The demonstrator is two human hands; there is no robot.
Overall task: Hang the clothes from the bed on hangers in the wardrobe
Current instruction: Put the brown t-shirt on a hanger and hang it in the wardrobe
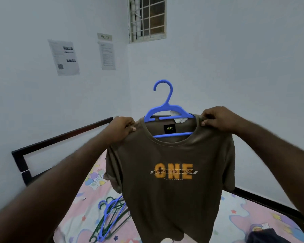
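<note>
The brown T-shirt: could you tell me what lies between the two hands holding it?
In the head view, a blue hanger threaded through the T-shirt's neckline, hook upward.

Two bare forearms in view, left forearm (60,181) and right forearm (274,155), uncovered from frame edge to wrist. Fine hair shows along the right one; the left is motion-blurred, detail soft. Left grip (123,128) and right grip (218,120) bare too, thumbnails short and plain.
</note>
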